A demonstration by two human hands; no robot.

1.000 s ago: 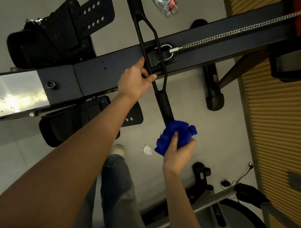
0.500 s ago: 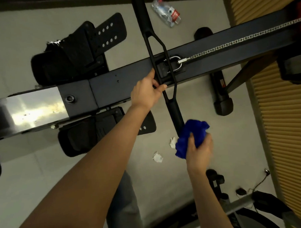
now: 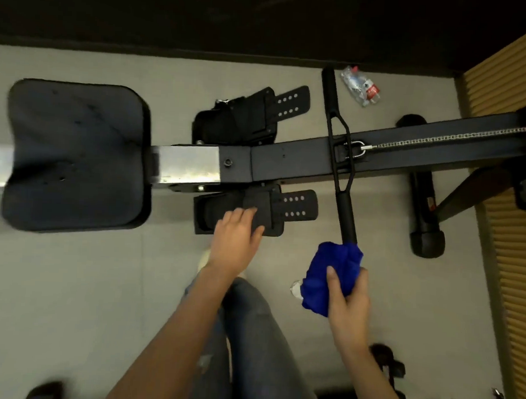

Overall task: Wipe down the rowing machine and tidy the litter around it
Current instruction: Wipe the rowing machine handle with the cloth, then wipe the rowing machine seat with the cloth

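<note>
- Right hand (image 3: 346, 303) clenched around soft, light blue cloth (image 3: 327, 276) at near end of stiff handle (image 3: 346, 217); grip bunched centre.
- Left hand (image 3: 235, 243) released, fingers spread over near footrest (image 3: 255, 211).

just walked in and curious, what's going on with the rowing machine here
A person stands over a rowing machine, cleaning it. The right hand holds a bunched blue cloth around the near end of the pull handle, which lies across the rail. The left hand, empty, is over the near footrest. Litter remains on the floor: a crushed plastic bottle beyond the rail, and a scrap of white paper by the cloth.
</note>
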